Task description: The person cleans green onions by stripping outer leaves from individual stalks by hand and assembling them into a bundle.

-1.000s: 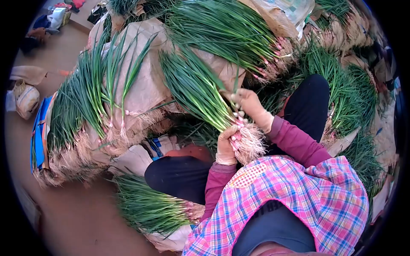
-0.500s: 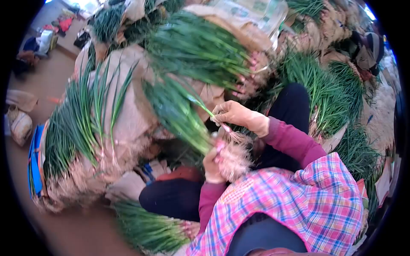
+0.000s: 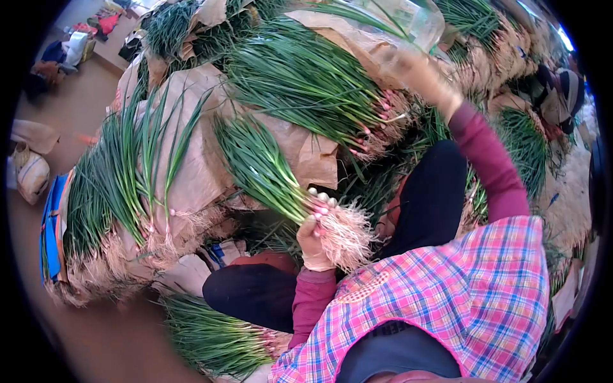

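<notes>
A bunch of green onions (image 3: 271,172) with pink bulbs and long pale roots is gripped in my left hand (image 3: 314,239). Its leaves point up and left, the roots toward my lap. My right hand (image 3: 418,73), smeared by motion, is raised at the upper right, away from that bunch. Long green onion leaves (image 3: 373,22) reach down to its fingers, which look closed on the stalk; the bulb and roots are not discernible. Just left of the right hand, a big pile of green onions (image 3: 306,76) lies on brown paper (image 3: 319,156).
More green onions (image 3: 121,172) lie in a row on brown sheeting at the left, beside a blue strip (image 3: 54,223). Another bundle (image 3: 217,335) rests below my knee (image 3: 252,297). Further piles (image 3: 520,140) fill the right side. Sacks (image 3: 30,175) sit on the floor at far left.
My right hand has moved up and right, away from the bunch, with green onion leaves moving along. My left hand stays in nearly the same place, holding the bunch.
</notes>
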Available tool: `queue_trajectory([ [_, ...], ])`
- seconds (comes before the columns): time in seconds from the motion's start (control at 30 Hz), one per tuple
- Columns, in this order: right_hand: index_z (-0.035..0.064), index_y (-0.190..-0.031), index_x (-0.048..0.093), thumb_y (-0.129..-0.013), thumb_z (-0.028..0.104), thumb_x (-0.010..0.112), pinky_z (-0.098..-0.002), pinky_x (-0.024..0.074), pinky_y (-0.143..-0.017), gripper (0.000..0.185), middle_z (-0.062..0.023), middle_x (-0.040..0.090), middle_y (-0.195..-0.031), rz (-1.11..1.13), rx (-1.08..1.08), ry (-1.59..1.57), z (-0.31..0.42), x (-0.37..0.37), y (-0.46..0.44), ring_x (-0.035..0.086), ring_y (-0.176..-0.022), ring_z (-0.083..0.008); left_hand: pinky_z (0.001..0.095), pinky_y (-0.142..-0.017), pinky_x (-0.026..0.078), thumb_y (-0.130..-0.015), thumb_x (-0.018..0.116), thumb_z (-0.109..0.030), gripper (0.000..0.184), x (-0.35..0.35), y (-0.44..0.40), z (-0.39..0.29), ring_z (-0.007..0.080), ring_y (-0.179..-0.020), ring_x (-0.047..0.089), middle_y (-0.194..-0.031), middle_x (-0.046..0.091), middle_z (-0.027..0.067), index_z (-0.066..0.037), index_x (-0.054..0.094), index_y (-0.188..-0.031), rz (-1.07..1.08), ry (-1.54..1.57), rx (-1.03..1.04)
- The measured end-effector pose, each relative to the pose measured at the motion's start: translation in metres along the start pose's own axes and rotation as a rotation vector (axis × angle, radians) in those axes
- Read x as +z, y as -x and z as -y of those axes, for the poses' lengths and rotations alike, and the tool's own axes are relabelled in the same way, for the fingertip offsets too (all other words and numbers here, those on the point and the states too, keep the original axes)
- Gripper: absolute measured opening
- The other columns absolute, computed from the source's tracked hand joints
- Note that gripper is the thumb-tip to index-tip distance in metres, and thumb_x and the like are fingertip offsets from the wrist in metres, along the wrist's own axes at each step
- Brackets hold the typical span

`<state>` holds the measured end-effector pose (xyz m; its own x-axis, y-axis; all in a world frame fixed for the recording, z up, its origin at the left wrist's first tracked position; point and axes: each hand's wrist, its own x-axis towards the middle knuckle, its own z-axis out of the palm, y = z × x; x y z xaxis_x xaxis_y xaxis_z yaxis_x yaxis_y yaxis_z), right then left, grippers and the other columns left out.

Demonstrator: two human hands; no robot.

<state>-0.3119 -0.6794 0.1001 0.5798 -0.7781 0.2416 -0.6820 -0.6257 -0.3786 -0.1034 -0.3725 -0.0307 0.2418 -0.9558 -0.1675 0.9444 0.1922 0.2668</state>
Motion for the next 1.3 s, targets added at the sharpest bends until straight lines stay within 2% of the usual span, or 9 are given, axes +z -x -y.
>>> queue_trajectory([
  [0.13,0.0115,-0.114,0.062,-0.071,0.013,0.068,-0.0385,0.0482,-0.09,0.043,-0.0126,0.063,-0.109,0.101,-0.636,-0.205,0.095,0.177,0.058,0.058,-0.106,-0.0282,0.0444,-0.098,0.046,-0.076,0.068,-0.019,0.055,0.012,0.007,-0.004,0.0275,-0.105,0.056,-0.113,0.057,0.0137,-0.004,0.049,-0.125,0.078,-0.018,-0.026],
  [0.3,0.003,-0.108,0.061,-0.08,0.022,0.054,-0.0354,0.0448,-0.089,0.034,-0.0134,0.054,-0.12,0.342,-0.215,0.243,0.127,0.332,0.063,0.051,-0.107,-0.0278,0.0396,-0.1,0.043,-0.08,0.063,-0.018,0.059,-0.017,-0.002,-0.001,0.0242,-0.109,0.054,-0.119,0.055,0.0107,-0.007,0.043,-0.135,0.021,-0.086,0.014],
  [0.43,0.0052,-0.135,0.046,-0.087,0.026,0.048,-0.0435,0.0402,-0.101,0.052,-0.0172,0.045,-0.138,-0.008,-0.481,0.042,0.09,0.334,0.112,0.033,-0.135,-0.0355,0.0409,-0.101,0.044,-0.083,0.056,-0.008,0.049,-0.06,-0.016,0.016,0.0284,-0.109,0.059,-0.116,0.061,0.0159,0.002,0.048,-0.13,-0.147,-0.192,-0.13],
  [0.57,0.0128,-0.111,0.065,-0.087,0.02,0.051,-0.0355,0.051,-0.082,0.028,-0.0122,0.067,-0.104,0.517,-0.098,-0.355,0.101,0.237,0.104,0.066,-0.094,-0.0289,0.0402,-0.095,0.048,-0.08,0.063,-0.005,0.053,-0.068,-0.021,0.023,0.0255,-0.102,0.062,-0.112,0.063,0.0137,0.001,0.048,-0.13,-0.12,-0.15,-0.111],
  [0.63,0.0137,-0.097,0.066,-0.085,0.014,0.06,-0.039,0.0513,-0.071,0.013,-0.0091,0.067,-0.086,-0.183,0.046,-0.218,0.081,0.252,0.112,0.065,-0.079,-0.0305,0.0435,-0.101,0.044,-0.08,0.065,-0.006,0.063,-0.055,-0.017,0.018,0.0276,-0.111,0.058,-0.118,0.06,0.0121,-0.003,0.041,-0.139,-0.029,-0.068,-0.122],
  [0.77,0.0083,-0.091,0.066,-0.084,0.02,0.065,-0.0394,0.0505,-0.065,0.014,-0.0157,0.065,-0.083,-0.129,0.18,0.085,0.069,0.227,0.092,0.063,-0.078,-0.0344,0.0432,-0.101,0.044,-0.08,0.065,-0.008,0.069,-0.052,-0.017,0.015,0.0274,-0.114,0.056,-0.121,0.058,0.0115,-0.002,0.036,-0.142,0.017,-0.076,-0.144],
  [0.97,-0.0011,-0.086,0.069,-0.085,0.016,0.067,-0.0266,0.0466,-0.074,0.017,0.0003,0.066,-0.08,0.527,0.33,-1.356,0.086,0.207,0.106,0.059,-0.076,-0.0103,0.028,-0.08,0.052,-0.08,0.063,-0.004,0.039,-0.079,-0.013,0.0,0.017,-0.084,0.063,-0.103,0.064,0.0125,0.005,0.055,-0.117,-0.002,-0.183,-0.118],
  [1.2,0.0032,-0.083,0.071,-0.083,0.022,0.064,-0.0314,0.0511,-0.076,0.02,-0.0047,0.071,-0.086,0.15,0.726,-1.196,0.056,0.23,0.128,0.067,-0.081,-0.0189,0.0362,-0.105,0.041,-0.079,0.062,0.001,0.049,-0.052,-0.014,0.0,0.0257,-0.115,0.055,-0.127,0.056,0.0173,0.003,0.049,-0.126,0.026,-0.133,-0.151],
  [1.3,0.0041,-0.085,0.07,-0.079,0.032,0.064,-0.0406,0.0527,-0.075,0.029,-0.0146,0.07,-0.087,0.62,0.317,0.199,0.052,0.224,0.135,0.067,-0.085,-0.0311,0.0378,-0.105,0.041,-0.078,0.062,0.001,0.051,-0.06,-0.011,-0.001,0.0275,-0.117,0.054,-0.129,0.054,0.0179,0.002,0.049,-0.127,0.041,-0.111,-0.17],
])
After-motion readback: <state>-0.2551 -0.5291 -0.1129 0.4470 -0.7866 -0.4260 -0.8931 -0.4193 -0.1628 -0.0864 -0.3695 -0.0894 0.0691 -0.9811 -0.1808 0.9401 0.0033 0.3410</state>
